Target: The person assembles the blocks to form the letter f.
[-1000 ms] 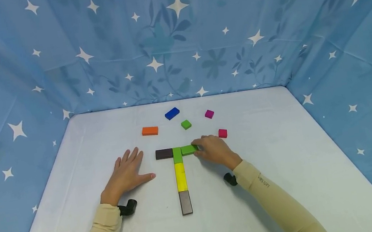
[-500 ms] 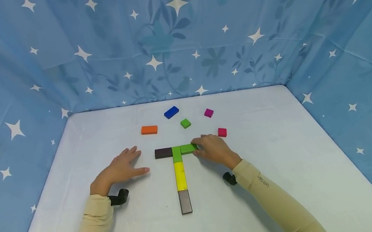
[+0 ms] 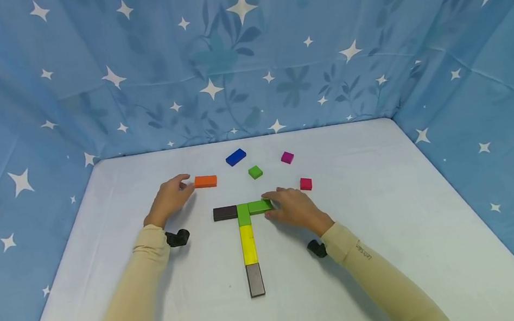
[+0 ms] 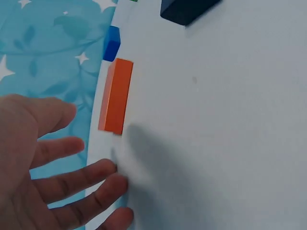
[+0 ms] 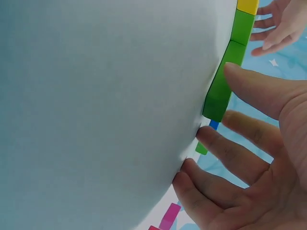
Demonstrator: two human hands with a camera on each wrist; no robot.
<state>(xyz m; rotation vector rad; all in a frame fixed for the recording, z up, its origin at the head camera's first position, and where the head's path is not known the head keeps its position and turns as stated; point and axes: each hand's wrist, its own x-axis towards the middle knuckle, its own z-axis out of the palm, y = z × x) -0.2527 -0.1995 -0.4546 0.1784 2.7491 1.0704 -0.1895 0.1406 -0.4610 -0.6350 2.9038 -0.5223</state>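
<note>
Left hand [image 3: 170, 199]: was loosely open-fingered, just beside the orange block [image 3: 206, 182].
Right hand [image 3: 295, 209]: pinched the long green block [image 3: 256, 207].
That block: lay on the worktop [image 3: 205, 316], touching a second green block [image 3: 243, 215].

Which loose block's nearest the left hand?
The orange block, beside the left hand; the blue block, small green block, magenta block and red block lie farther right.

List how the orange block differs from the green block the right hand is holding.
Colour: the orange block is orange, the held green block green.
Placement: the orange block lies apart from the other blocks; the held green block adjoins another green block.
Hands: the left hand is near the orange block without gripping it; the right hand holds the held green block's end.
Shared: both are oblong.
</note>
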